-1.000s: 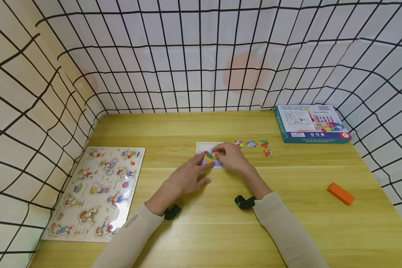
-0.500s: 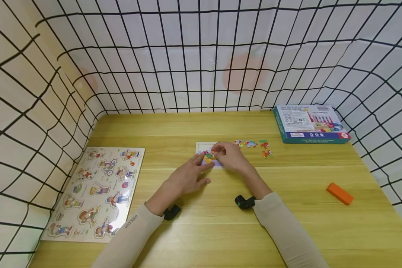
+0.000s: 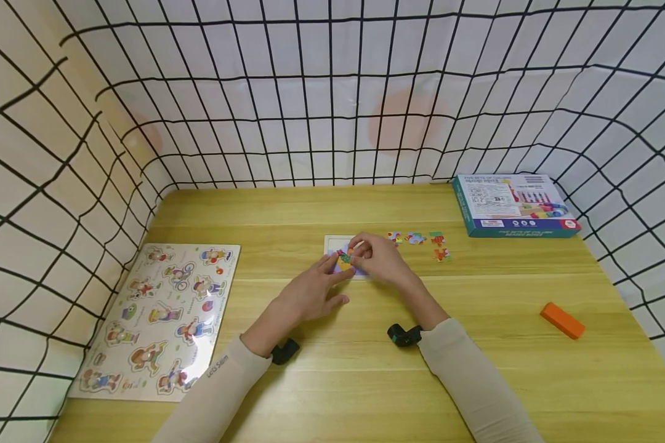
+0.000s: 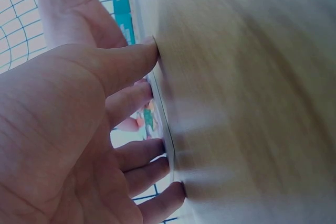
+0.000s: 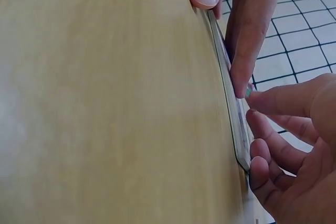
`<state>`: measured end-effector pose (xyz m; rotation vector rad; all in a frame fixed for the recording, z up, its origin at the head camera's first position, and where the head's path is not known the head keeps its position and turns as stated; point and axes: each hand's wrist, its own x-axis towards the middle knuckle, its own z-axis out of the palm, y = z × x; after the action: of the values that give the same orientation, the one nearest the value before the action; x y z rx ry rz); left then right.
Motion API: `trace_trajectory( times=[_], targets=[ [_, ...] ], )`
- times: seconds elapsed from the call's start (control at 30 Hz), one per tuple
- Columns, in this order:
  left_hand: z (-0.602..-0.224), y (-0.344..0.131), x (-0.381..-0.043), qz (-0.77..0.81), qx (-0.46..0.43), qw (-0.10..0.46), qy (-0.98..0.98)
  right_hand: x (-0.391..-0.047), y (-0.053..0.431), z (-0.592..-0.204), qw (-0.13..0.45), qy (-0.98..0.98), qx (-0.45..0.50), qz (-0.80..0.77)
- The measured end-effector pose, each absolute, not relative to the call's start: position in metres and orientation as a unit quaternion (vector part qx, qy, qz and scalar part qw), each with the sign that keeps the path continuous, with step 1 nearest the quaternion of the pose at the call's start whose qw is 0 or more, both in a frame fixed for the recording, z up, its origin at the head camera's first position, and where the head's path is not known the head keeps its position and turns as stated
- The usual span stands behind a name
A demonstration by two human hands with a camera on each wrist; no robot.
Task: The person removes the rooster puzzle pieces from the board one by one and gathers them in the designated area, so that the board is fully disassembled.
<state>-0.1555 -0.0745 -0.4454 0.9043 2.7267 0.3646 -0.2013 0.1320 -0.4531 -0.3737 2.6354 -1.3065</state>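
On the desk [image 3: 310, 394] we see the partly filled puzzle tray [image 3: 335, 241]. From its eight o'clock, the left hand [image 3: 310, 289] rests on it, its grip spread apart. From three o'clock, the right hand [image 3: 383, 258] keeps its grip clamped on a small puzzle piece [image 5: 248, 93]. We find four loose pieces [image 3: 415, 238] between two and three o'clock, and an orange block [image 3: 563, 320] past three.

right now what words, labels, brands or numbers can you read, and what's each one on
"FIVE SETS OF", top line on the box; what follows is blurred
Box's front edge and smaller labels: too blurred to read
"Lets S", on the left sleeve; last letters unclear
Board: print too small to read
Small puzzle: none legible
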Motion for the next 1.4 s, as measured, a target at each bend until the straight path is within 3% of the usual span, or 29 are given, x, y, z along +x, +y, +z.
trace_trajectory(
  times=[0.7,0.93,1.4],
  targets=[
    [-0.446,-0.074,-0.157,0.125,0.313,0.117,0.934,-0.209,0.163,-0.447,0.085,0.838,-0.073,-0.534],
    [-0.447,-0.075,-0.157,0.131,0.307,0.125,0.934,-0.206,0.179,-0.444,0.061,0.848,-0.058,-0.523],
    [-0.448,-0.075,-0.155,0.137,0.306,0.125,0.934,-0.200,0.231,-0.439,0.070,0.871,-0.018,-0.486]
  ],
)
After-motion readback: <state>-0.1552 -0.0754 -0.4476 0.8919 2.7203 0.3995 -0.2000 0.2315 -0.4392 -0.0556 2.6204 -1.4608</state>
